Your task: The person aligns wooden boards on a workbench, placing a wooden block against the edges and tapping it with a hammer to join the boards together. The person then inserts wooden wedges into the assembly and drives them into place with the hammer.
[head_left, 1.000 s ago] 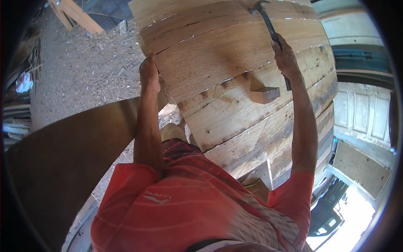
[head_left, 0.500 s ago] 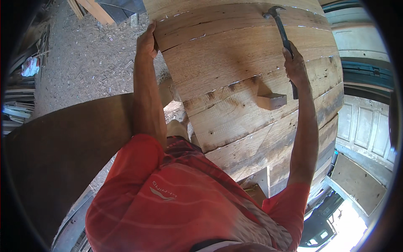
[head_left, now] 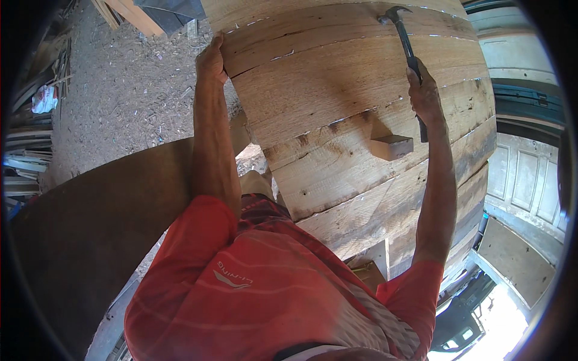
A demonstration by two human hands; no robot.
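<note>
My right hand (head_left: 424,96) is wrapped round the dark handle of a claw hammer (head_left: 404,37). The hammer's metal head points away from me, over the far part of a wide wooden panel (head_left: 319,90) made of planks side by side. Pale, whitish lines show along several of its joints. At the panel's left edge, near the far corner, my left hand (head_left: 211,62) grips the edge; some of its fingers are hidden. A small wooden block (head_left: 391,147) sits on the panel, to the near left of the hammer's handle end.
A large curved-looking brown board (head_left: 108,204) lies to my left. Wood scraps litter the ground (head_left: 132,90) beyond it, and stacked timber strips (head_left: 27,144) line the far left. White panelled doors (head_left: 524,174) stand at the right. Bright light comes from the lower right.
The view has shifted very slightly. Both hands, the hammer and the block keep their places relative to the panel.
</note>
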